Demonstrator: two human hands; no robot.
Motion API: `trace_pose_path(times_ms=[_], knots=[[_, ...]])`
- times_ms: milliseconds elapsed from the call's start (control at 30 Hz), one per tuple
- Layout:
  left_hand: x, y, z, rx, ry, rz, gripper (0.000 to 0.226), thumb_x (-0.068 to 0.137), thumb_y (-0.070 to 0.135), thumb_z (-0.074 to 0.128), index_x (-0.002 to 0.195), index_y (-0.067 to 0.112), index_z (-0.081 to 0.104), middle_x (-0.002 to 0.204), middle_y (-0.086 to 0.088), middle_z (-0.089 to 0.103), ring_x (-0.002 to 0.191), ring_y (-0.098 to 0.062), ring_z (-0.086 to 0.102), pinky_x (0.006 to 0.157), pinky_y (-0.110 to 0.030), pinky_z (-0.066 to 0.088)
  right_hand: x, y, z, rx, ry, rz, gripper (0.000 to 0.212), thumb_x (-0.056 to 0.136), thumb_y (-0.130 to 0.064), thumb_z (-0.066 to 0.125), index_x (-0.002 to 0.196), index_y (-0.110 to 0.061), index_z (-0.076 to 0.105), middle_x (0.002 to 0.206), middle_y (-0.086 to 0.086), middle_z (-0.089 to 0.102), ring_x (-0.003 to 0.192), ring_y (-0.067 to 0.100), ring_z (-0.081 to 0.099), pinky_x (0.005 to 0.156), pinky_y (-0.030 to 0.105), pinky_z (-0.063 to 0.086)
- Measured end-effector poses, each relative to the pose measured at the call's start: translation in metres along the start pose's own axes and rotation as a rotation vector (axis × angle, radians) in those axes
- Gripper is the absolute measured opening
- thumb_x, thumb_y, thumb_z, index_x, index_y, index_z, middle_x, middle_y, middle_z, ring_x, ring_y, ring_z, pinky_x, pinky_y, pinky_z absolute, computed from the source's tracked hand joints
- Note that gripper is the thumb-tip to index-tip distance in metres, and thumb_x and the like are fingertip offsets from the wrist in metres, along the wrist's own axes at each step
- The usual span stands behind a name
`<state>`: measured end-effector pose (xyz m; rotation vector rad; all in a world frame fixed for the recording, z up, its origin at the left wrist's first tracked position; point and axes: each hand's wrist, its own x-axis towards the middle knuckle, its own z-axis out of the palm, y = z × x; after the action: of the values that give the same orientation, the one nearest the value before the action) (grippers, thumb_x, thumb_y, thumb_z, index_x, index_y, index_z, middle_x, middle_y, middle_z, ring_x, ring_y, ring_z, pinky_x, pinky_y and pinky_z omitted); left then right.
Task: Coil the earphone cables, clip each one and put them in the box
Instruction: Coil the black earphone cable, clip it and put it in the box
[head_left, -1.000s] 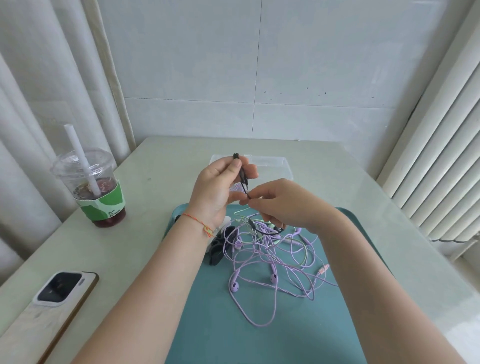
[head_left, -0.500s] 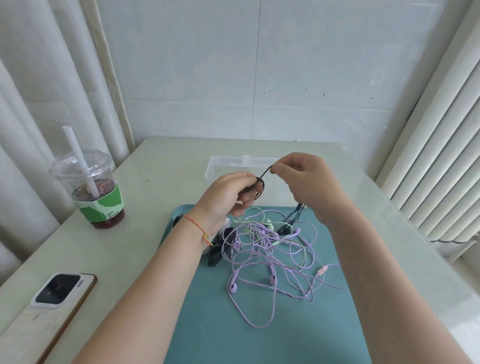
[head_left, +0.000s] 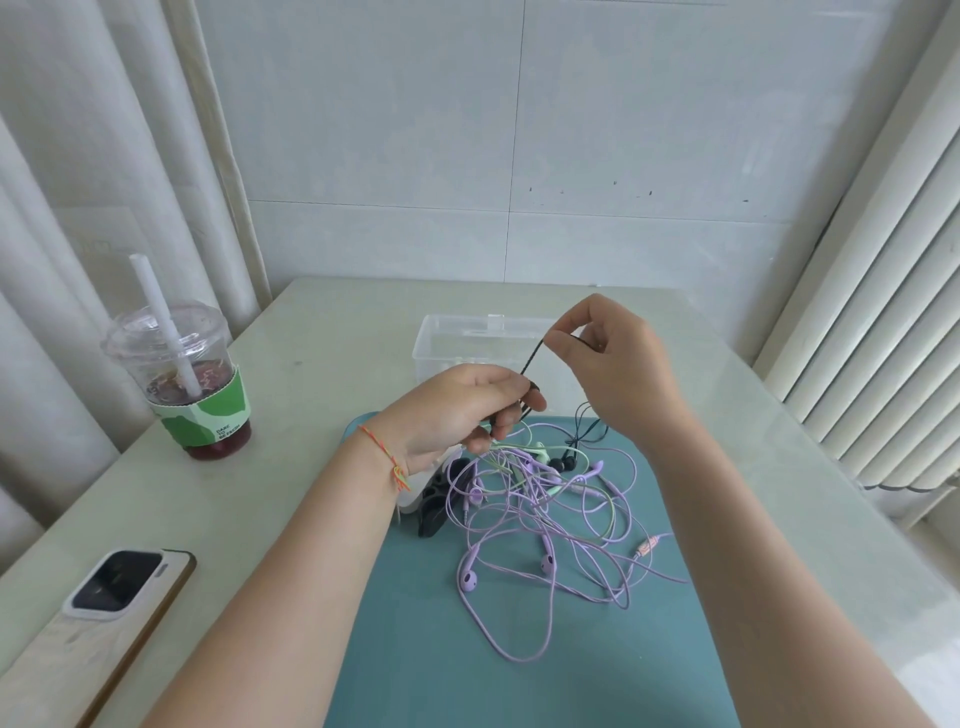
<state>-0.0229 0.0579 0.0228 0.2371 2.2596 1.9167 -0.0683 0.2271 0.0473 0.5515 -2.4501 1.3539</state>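
My left hand holds a small coil of a black earphone cable above the teal mat. My right hand pinches the same cable higher up, and the cable runs taut between both hands. The cable's loose end hangs down to the black earbuds on the mat. A tangle of purple earphones and green earphones lies on the mat. Black clips sit at the mat's left edge, partly behind my left wrist. The clear plastic box stands behind my hands.
An iced drink cup with a straw and green sleeve stands at the left on the pale table. A phone lies face down near the left front edge. Curtains hang at left, blinds at right.
My right hand has moved up and to the right from beside the left hand, drawing the black cable out taut. My left hand dropped a little and its fingers curled around the coil.
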Motion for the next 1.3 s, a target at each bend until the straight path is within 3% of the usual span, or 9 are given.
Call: trace_pose_path(times_ms=[100,267,500,733,867,933,1100,1200,1300], knots=[[-0.001,0.0,0.0,-0.042,-0.014,0.016,0.026,0.102,0.016,0.046,0.094,0.006,0.069,0.064,0.0,0.048,0.06,-0.011,0.045,0.046,-0.02,0.03,0.001,0.002,-0.002,0.004,-0.005,-0.008,0.01,0.09,-0.025,0.065,0.085,-0.016,0.061,0.051,-0.006,0.039,0.043,0.009,0.035,0.044,0.017,0.028],[-0.003,0.008,-0.005,-0.514,-0.117,0.011,0.03,0.095,0.019,0.044,0.103,0.002,0.067,0.067,0.0,0.05,0.061,-0.011,0.046,0.046,-0.019,0.032,0.003,0.005,-0.006,0.047,-0.078,0.086,0.01,0.089,-0.027,0.067,0.084,-0.018,0.066,0.052,-0.003,0.044,0.043,0.011,0.036,0.045,0.022,0.03],[-0.003,0.015,-0.007,-0.989,-0.014,0.157,0.025,0.091,0.015,0.048,0.094,0.008,0.071,0.077,-0.002,0.063,0.073,-0.013,0.065,0.06,-0.021,0.056,-0.007,-0.005,0.002,0.126,-0.495,0.171,0.021,0.095,-0.022,0.056,0.086,-0.026,0.074,0.06,0.0,0.054,0.046,0.014,0.039,0.043,0.021,0.032],[0.003,0.006,-0.007,-0.64,0.291,0.212,0.02,0.101,0.011,0.044,0.101,0.012,0.064,0.093,-0.001,0.074,0.09,-0.016,0.071,0.051,-0.02,0.053,-0.014,-0.015,0.009,-0.031,-0.606,0.127,0.017,0.095,-0.031,0.056,0.095,-0.029,0.073,0.061,-0.003,0.057,0.057,0.018,0.043,0.055,0.028,0.038],[0.003,0.003,-0.003,-0.324,0.414,0.215,0.019,0.1,0.011,0.049,0.1,0.012,0.068,0.095,-0.002,0.075,0.085,-0.013,0.072,0.046,-0.019,0.047,-0.013,-0.018,0.005,-0.092,-0.531,0.087,0.015,0.091,-0.034,0.062,0.095,-0.024,0.072,0.063,-0.003,0.058,0.039,0.002,0.041,0.043,0.015,0.034],[0.003,0.002,-0.001,-0.159,0.439,0.192,0.019,0.099,0.012,0.051,0.096,0.015,0.07,0.089,0.003,0.076,0.081,-0.009,0.07,0.046,-0.019,0.045,-0.011,-0.018,0.003,-0.149,-0.444,0.036,0.013,0.09,-0.032,0.063,0.093,-0.023,0.072,0.064,-0.003,0.059,0.041,0.004,0.041,0.041,0.013,0.031],[0.0,0.005,0.003,0.058,0.269,0.066,0.023,0.1,0.014,0.048,0.087,0.014,0.068,0.073,-0.001,0.071,0.073,-0.012,0.064,0.046,-0.022,0.041,-0.008,-0.016,-0.003,-0.107,-0.268,-0.014,0.009,0.087,-0.017,0.062,0.087,-0.023,0.069,0.058,-0.008,0.057,0.047,0.011,0.042,0.046,0.02,0.035],[-0.001,0.007,0.005,-0.015,0.152,0.02,0.027,0.101,0.015,0.045,0.088,0.009,0.068,0.068,-0.004,0.062,0.069,-0.016,0.057,0.045,-0.023,0.039,-0.007,-0.017,-0.007,-0.066,-0.231,-0.028,0.012,0.088,-0.012,0.061,0.091,-0.019,0.069,0.074,-0.007,0.067,0.053,0.008,0.051,0.052,0.015,0.039],[-0.002,0.007,0.004,-0.119,0.066,-0.006,0.03,0.102,0.021,0.044,0.091,0.008,0.069,0.066,-0.005,0.056,0.066,-0.016,0.054,0.044,-0.022,0.037,-0.006,-0.017,-0.01,0.028,-0.186,-0.004,0.014,0.088,-0.008,0.06,0.091,-0.016,0.071,0.066,-0.014,0.064,0.051,0.009,0.052,0.046,0.009,0.036]])
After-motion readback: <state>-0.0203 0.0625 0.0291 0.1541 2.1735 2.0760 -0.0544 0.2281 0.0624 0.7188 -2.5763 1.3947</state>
